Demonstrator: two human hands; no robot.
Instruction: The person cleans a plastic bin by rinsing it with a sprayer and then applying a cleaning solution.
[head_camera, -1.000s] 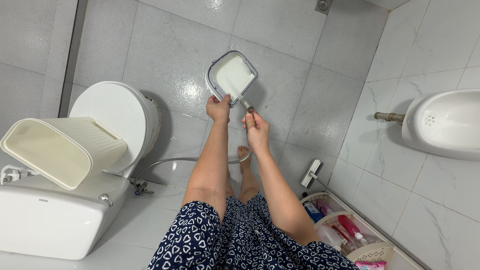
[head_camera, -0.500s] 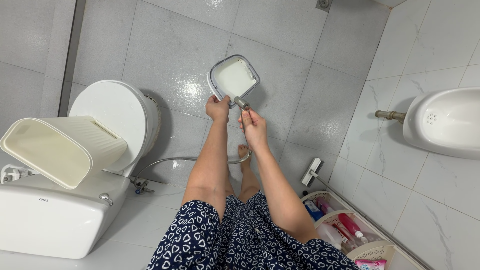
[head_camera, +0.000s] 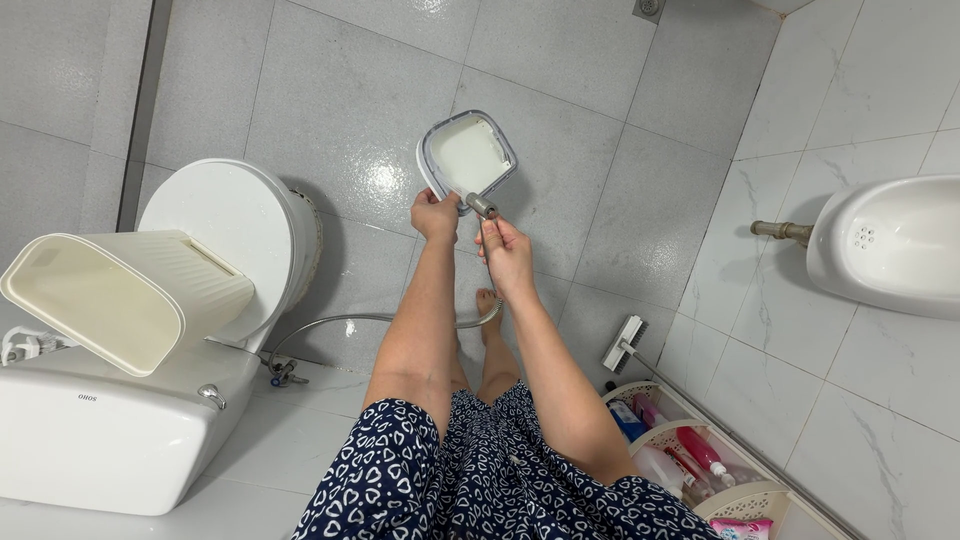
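My left hand (head_camera: 436, 215) grips the near edge of a white, grey-rimmed bin lid (head_camera: 465, 155), held out over the wet grey floor tiles. My right hand (head_camera: 507, 252) holds a metal spray nozzle (head_camera: 483, 207) pointed at the lid's inner face. The nozzle's hose (head_camera: 370, 320) runs back behind my arms to a valve by the toilet. My bare feet show below my arms, above the edge of my blue patterned dress.
A white toilet (head_camera: 235, 240) with closed lid stands at left, a cream waste bin (head_camera: 120, 295) lying on its tank. A urinal (head_camera: 885, 245) hangs on the right wall. A scrub brush (head_camera: 623, 345) and a basket of bottles (head_camera: 680, 455) sit at the wall's foot.
The lid has shifted slightly down and right, and my right hand with the nozzle has moved up closer to it. The rest is still.
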